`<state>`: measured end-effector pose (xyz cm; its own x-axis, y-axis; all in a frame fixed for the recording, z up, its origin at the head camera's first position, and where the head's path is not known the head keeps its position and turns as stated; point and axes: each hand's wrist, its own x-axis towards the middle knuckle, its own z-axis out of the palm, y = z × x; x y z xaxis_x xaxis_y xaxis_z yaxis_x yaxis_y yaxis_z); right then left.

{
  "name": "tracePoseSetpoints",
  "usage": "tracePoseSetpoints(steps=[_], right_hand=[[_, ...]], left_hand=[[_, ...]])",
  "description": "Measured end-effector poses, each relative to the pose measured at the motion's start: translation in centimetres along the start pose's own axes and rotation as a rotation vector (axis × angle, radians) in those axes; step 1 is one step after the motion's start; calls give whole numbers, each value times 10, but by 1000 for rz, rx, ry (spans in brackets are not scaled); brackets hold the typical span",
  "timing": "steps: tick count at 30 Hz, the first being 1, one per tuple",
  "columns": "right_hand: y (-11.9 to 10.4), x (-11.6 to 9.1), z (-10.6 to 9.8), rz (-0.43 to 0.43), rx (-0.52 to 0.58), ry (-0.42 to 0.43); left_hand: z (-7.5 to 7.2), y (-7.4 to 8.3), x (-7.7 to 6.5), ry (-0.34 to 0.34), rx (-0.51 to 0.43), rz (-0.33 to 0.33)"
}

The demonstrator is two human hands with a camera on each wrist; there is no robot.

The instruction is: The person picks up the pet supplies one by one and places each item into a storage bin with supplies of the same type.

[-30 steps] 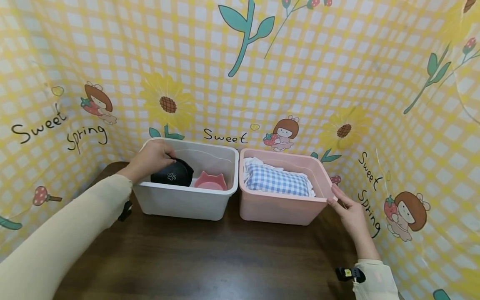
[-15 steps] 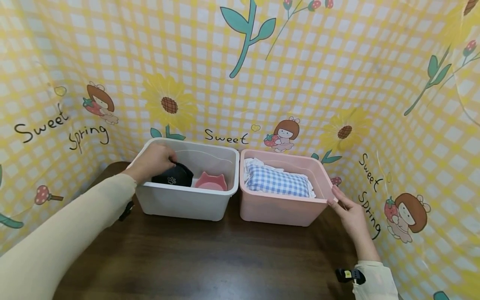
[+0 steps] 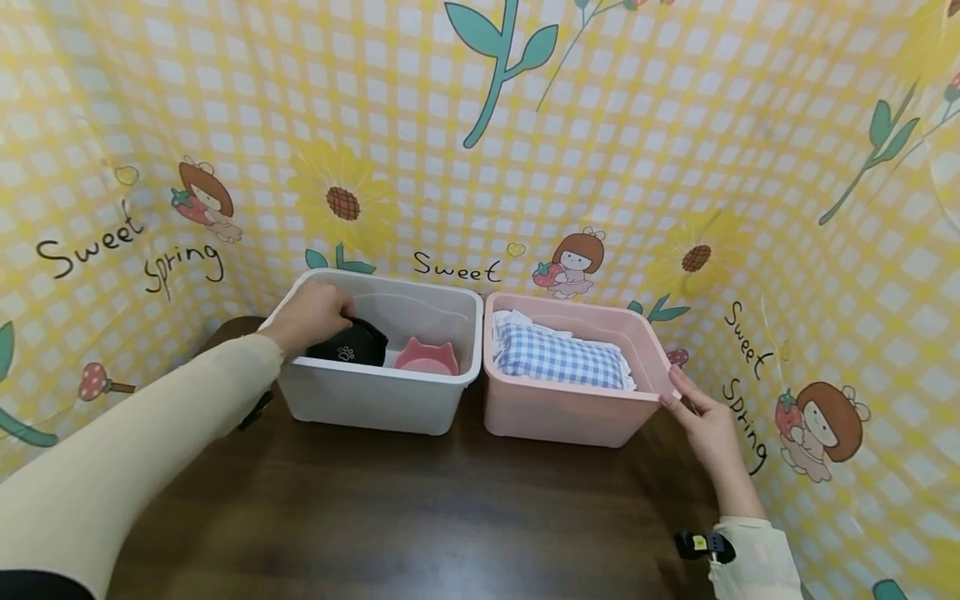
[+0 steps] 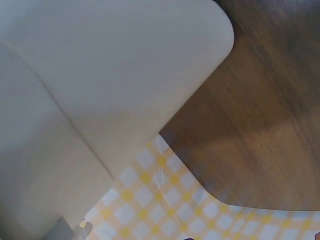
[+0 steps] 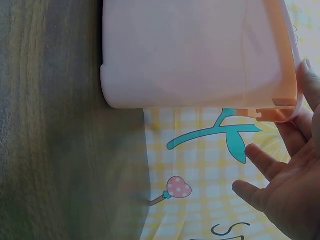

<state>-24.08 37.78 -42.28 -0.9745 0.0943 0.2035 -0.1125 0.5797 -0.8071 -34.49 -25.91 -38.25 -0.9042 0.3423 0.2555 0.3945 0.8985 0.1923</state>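
Observation:
In the head view my left hand [image 3: 315, 313] reaches over the left end of a pale grey storage bin [image 3: 375, 404]. Its fingers pinch the top edge of a black item with a white paw print [image 3: 360, 342], which sits low inside; its exact kind is unclear. A pink cat-eared bowl [image 3: 427, 360] lies to its right in that bin. My right hand [image 3: 708, 425] holds the front right corner of a pink storage bin [image 3: 562, 417] by the rim, between thumb and forefinger. Inside the pink bin rests a blue-checked cushion [image 3: 562, 354] with white frills.
Both bins stand side by side, a narrow gap between them, on a dark wooden table [image 3: 450, 517]. A yellow-checked printed cloth [image 3: 630, 150] rises closely behind them and along both sides. The left wrist view shows the grey bin's outer wall [image 4: 125, 65].
The black item has sunk lower into the grey bin, with my left hand moving slightly inward. My right hand keeps its hold on the pink bin's rim.

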Motion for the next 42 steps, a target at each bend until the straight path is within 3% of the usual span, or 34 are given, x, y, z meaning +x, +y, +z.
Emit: tracePoseSetpoints(steps=[7, 13, 21, 26, 33, 42], right_hand=[[-3, -1, -1, -6, -7, -11], [-4, -1, -1, -3, -8, -8], [-2, -3, -3, 1, -2, 8], [1, -1, -3, 2, 0, -9], [-1, -4, -7, 4, -19, -23], [-3, 0, -5, -49, -79, -38]], left_hand=[[1, -3, 6, -16, 88, 66], [1, -8, 14, -45, 71, 84], [-1, -11, 15, 3, -95, -33], [-13, -8, 6, 5, -213, -85], [-35, -7, -6, -42, -336, -116], [-55, -6, -40, 28, -305, -108]])
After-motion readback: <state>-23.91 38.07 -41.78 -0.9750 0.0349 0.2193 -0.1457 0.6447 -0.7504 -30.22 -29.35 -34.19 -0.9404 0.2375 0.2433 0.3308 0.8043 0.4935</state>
